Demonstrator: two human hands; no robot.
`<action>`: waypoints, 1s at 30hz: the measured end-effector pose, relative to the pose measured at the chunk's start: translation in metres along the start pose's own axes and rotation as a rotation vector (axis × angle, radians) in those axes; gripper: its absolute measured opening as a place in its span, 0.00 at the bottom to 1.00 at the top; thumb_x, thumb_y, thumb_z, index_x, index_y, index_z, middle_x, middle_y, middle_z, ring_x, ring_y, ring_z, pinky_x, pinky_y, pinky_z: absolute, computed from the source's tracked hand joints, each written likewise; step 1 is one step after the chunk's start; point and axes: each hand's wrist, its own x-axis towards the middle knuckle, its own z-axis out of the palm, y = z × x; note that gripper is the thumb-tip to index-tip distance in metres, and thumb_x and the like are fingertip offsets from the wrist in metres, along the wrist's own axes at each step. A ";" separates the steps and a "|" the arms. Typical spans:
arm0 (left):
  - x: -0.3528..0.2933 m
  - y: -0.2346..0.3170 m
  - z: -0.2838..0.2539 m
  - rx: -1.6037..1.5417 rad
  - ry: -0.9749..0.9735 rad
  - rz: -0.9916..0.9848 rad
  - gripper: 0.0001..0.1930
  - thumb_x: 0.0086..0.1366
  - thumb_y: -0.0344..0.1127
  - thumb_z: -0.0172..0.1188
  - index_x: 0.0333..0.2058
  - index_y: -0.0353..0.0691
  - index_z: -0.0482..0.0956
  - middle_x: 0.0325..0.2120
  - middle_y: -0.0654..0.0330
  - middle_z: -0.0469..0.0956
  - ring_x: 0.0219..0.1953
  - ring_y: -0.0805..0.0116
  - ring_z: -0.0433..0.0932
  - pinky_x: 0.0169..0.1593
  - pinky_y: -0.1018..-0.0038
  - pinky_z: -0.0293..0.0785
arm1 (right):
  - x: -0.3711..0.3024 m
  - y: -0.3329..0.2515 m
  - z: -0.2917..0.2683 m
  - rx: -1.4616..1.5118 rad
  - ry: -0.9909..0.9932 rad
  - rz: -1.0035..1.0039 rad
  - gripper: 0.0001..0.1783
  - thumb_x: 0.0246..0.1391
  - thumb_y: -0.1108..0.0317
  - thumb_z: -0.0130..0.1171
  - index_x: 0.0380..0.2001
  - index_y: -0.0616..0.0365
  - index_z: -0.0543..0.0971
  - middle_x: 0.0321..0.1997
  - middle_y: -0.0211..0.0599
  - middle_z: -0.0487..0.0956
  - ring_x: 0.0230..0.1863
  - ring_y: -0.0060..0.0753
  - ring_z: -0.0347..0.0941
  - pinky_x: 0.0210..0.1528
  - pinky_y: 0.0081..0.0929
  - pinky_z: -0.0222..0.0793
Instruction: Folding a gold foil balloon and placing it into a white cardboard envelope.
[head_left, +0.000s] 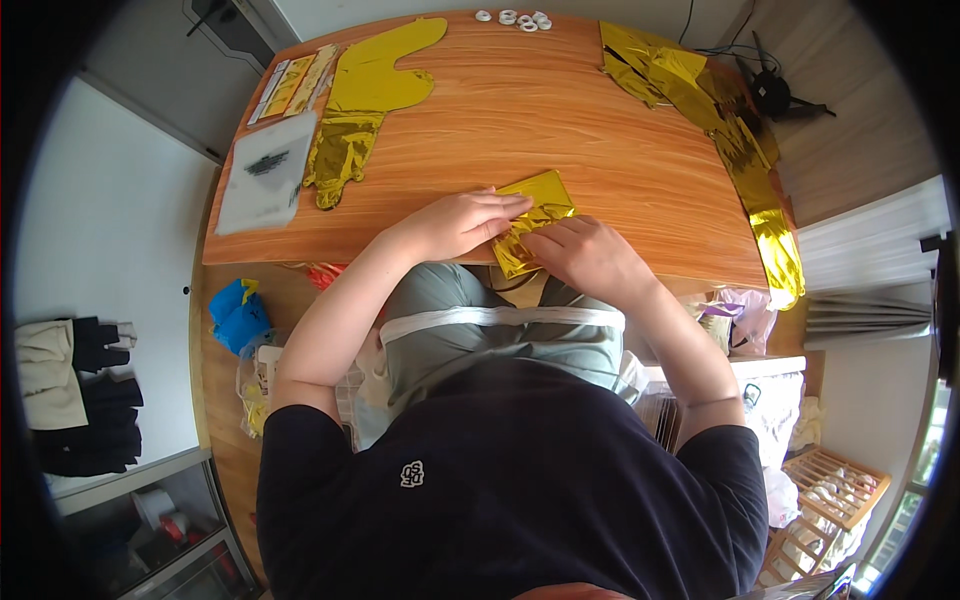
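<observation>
A folded gold foil balloon [545,188] lies at the front edge of the wooden table, straight in front of me, its lower end reaching the edge. My left hand [470,222] rests on it from the left, fingers stretched out flat over the foil. From the right, my right hand [592,258] has its fingers bent down onto the foil, gripping its creased middle. The right fingertips are partly hidden. Farther left lies a flat gold foil balloon [375,85], its near end crumpled.
More gold foil [735,140] trails down the table's right side and over its edge. A clear plastic bag [262,180] and flat packets [292,85] lie at left. Several small white rolls [525,20] sit at the far edge. A black stand-like object [772,92] with cables is far right.
</observation>
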 end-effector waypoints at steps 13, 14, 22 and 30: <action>0.018 0.019 0.010 0.083 0.053 -0.060 0.38 0.67 0.32 0.60 0.75 0.42 0.59 0.74 0.53 0.62 0.77 0.55 0.57 0.78 0.56 0.53 | 0.000 0.011 -0.002 0.108 -0.020 0.054 0.18 0.53 0.69 0.66 0.46 0.56 0.75 0.30 0.41 0.81 0.35 0.46 0.82 0.37 0.42 0.78; 0.021 0.017 0.013 0.055 0.049 -0.020 0.38 0.63 0.30 0.61 0.73 0.41 0.63 0.74 0.53 0.62 0.78 0.55 0.56 0.79 0.55 0.52 | -0.002 0.013 0.001 0.106 -0.021 0.055 0.18 0.53 0.69 0.66 0.46 0.56 0.75 0.30 0.41 0.81 0.35 0.46 0.82 0.37 0.42 0.78; 0.025 0.005 0.031 0.237 0.081 -0.062 0.32 0.74 0.43 0.60 0.72 0.44 0.65 0.75 0.56 0.61 0.78 0.56 0.55 0.79 0.54 0.50 | 0.000 0.013 0.005 0.267 0.201 0.117 0.17 0.55 0.71 0.70 0.47 0.56 0.78 0.29 0.44 0.82 0.31 0.52 0.81 0.33 0.43 0.76; 0.028 0.008 0.029 0.143 0.115 -0.092 0.29 0.75 0.38 0.57 0.72 0.45 0.64 0.74 0.56 0.63 0.77 0.55 0.57 0.79 0.56 0.51 | 0.010 0.011 0.002 0.201 0.165 0.160 0.14 0.58 0.73 0.65 0.46 0.58 0.77 0.34 0.44 0.82 0.36 0.52 0.79 0.40 0.43 0.75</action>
